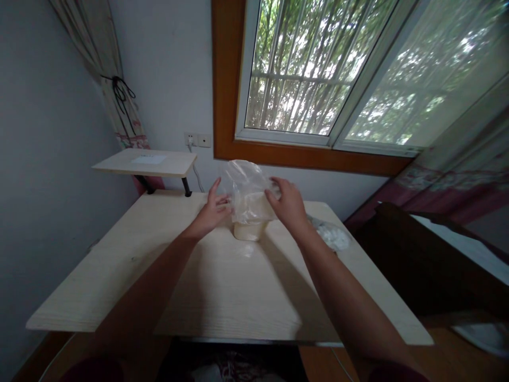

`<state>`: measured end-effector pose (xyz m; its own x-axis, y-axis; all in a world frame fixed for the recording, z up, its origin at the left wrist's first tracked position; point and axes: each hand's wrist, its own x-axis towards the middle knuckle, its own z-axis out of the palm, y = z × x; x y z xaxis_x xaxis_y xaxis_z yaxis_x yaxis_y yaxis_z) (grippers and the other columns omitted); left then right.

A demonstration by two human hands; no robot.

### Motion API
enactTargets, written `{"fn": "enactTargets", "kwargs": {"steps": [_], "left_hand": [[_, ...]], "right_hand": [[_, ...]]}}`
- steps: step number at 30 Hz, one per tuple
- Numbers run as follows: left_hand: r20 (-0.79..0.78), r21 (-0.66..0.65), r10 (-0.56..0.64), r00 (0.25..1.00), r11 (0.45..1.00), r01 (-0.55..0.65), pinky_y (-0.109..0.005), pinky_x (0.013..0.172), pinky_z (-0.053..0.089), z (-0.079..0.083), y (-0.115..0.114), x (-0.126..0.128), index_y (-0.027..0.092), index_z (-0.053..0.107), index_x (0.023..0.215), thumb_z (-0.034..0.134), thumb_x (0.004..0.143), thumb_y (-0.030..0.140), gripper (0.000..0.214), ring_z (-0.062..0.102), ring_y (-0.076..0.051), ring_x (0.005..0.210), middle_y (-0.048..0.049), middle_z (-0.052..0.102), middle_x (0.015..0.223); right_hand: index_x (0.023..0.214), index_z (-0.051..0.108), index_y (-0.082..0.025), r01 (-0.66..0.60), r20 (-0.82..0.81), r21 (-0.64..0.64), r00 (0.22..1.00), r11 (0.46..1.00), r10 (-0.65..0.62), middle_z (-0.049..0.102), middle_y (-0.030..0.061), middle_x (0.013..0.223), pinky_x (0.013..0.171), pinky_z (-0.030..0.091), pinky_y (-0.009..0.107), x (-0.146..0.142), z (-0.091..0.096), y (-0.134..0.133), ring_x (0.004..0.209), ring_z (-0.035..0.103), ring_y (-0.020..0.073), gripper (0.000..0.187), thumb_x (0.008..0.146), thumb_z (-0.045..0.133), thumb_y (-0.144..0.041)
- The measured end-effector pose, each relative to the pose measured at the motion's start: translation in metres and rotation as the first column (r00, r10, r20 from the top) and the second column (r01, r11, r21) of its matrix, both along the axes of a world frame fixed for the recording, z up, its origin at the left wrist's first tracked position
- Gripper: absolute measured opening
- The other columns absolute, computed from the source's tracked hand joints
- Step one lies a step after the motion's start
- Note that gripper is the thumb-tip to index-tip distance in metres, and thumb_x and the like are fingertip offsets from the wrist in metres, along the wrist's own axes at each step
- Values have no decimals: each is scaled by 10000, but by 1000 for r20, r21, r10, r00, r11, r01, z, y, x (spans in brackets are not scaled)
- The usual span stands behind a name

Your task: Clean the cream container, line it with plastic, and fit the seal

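A clear plastic bag point(248, 185) stands puffed up over a small cream-coloured bin point(249, 231) on the table, its lower edge hanging over the bin's upper part. On the left of the bag, my left hand point(212, 212) has its fingers spread, the fingertips close to or touching the film. My right hand point(287, 204) has thumb and fingers closed on the bag's right side. The bag hides most of the bin's rim.
The pale wooden table point(246, 292) carries a crumpled bundle of clear and white plastic point(332, 233) on the right. At the back left is a raised shelf point(147, 162) bearing a sheet of paper point(149, 158). A wall socket point(191, 139) with a cable sits behind it, left of the window.
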<state>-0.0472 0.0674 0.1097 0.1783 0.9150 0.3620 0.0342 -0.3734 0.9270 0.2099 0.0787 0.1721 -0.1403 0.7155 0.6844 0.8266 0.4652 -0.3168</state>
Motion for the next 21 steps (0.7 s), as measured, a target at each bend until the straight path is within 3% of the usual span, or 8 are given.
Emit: {"fn": "enactTargets", "kwargs": {"steps": [3,5,7,11,14,16,18,21], "left_hand": [[-88,66,0,996,998,6,-445,1019,498,0,3,2,314,351,1533,705,817,227,803,576,-249,1238,-141,582,1388],[-127,109,32,991,994,-18,-426,1039,482,2,4,5,255,600,1341,692,817,240,532,589,-236,1205,-117,618,1326],[-124,116,78,989,991,-63,-404,1032,481,6,6,8,206,717,1128,696,817,277,320,621,-221,1128,-103,667,1215],[67,-18,152,986,988,-151,-336,922,518,13,8,10,178,728,1036,728,797,331,284,661,-181,963,-80,713,1064],[315,-141,216,924,974,-179,-288,812,530,15,9,7,172,716,1033,760,762,330,317,665,-154,851,-62,722,1000],[424,-165,207,882,975,-150,-271,770,528,15,8,3,160,722,969,785,747,342,294,661,-145,798,-55,723,934],[493,-148,158,855,984,-96,-267,764,530,15,5,0,156,729,927,814,731,357,293,667,-150,801,-56,728,905],[556,-159,127,821,986,-45,-277,777,544,17,1,-2,171,738,963,854,697,341,337,688,-177,870,-61,744,944]], "right_hand": [[1292,620,-167,22,57,4,998,1000,-23,671,161,1160,987,466,518,-2,2,-4,1076,581,342,427,888,575,-296],[1321,599,-176,9,43,-16,999,1000,-8,648,163,1182,995,470,515,-3,4,-5,1094,582,339,458,875,586,-277],[1377,545,-185,-33,-24,-39,999,999,32,624,164,1227,999,479,504,-2,5,-3,1103,591,323,528,861,607,-281],[1452,418,-232,-138,-300,-94,948,986,104,621,148,1260,917,538,484,2,4,3,1009,627,279,648,869,635,-414],[1436,370,-312,-275,-575,-179,808,945,127,613,115,1277,779,590,419,7,0,2,896,661,226,578,931,519,-552],[1397,379,-336,-376,-683,-190,714,907,153,600,97,1288,785,597,402,10,-4,-1,918,678,209,505,965,430,-590],[1361,413,-334,-469,-696,-168,679,867,233,590,89,1309,895,577,427,14,-8,-6,1043,668,217,465,973,433,-589],[1393,416,-328,-563,-585,-169,718,809,377,567,102,1368,1055,488,478,19,-14,-14,1226,588,251,597,895,620,-584]]}}
